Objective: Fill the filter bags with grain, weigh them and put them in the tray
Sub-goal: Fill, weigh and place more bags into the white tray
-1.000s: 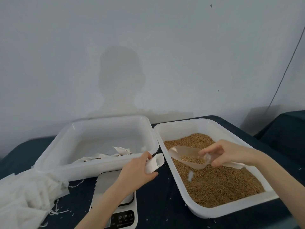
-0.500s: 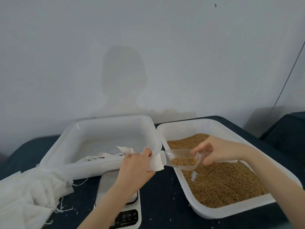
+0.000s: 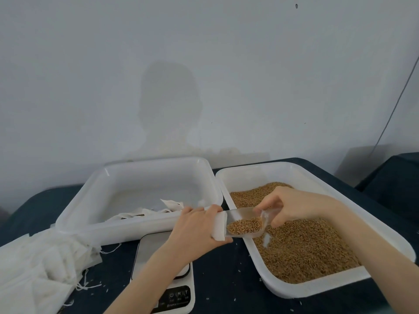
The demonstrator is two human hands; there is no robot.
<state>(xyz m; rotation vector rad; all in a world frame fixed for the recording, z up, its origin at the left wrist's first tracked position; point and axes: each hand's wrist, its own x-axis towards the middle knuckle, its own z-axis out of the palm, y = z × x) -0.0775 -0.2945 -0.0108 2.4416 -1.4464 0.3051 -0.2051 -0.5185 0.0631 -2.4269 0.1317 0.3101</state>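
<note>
Pinching the filter bag (image 3: 219, 225) open, my left hand (image 3: 195, 225) is hovering above the scale (image 3: 167, 277). My right hand (image 3: 292, 206) is gripping the scoop (image 3: 244, 223), its mouth touching the bag, beside the grain tray (image 3: 340, 284).

scale (image 3: 163, 271) before tray (image 3: 136, 225), grain bin (image 3: 317, 288) right

Trays (image 3: 140, 225): two were present
Scales (image 3: 181, 293): one
Scoops (image 3: 244, 220): one
Hands (image 3: 197, 225): two
Loose bag pile (image 3: 34, 264): one, count unclear

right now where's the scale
In the head view the scale sits low and centre-left on the dark table, just in front of the left tray, partly hidden under the left forearm.
</note>
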